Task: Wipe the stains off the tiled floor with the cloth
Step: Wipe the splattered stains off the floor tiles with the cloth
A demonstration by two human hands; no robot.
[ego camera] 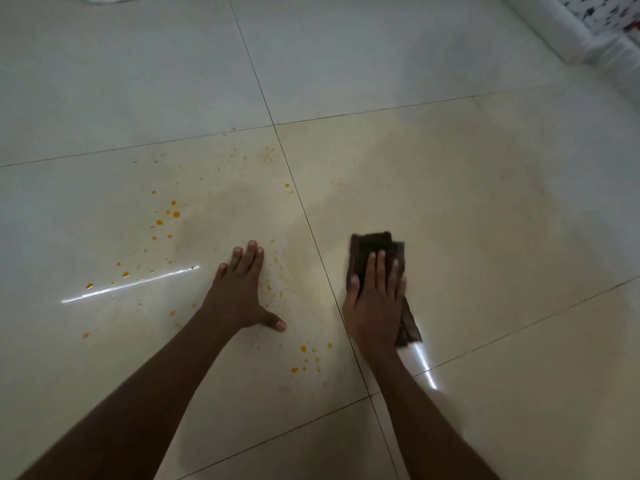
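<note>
Head view, 1 frame. Item 1: tiled floor, pale glossy tiles with dark grout lines, a faint yellowish smear running across the middle 2 tiles. Item 2: stains, orange droplets scattered on the left tile, with a further cluster near the grout line between the forearms and pale specks farther up. Item 3: cloth, dark, folded, lying flat on the right tile just past the grout line. Item 4: right hand, fingers straight and laid over the cloth, palm pressing it down, the folded end showing beyond the fingertips and a corner trailing by the wrist; likely flattened so for a broad wiping face. Item 5: left hand, fingers spread, palm planted on the bare left tile among the droplets, holding nothing; apparently a brace for the lean forward. Relation: cloth sits under the right hand, well apart from the main droplets, which lie beyond the left hand. Item 6: white patterned fabric, top right corner, unidentified.
</note>
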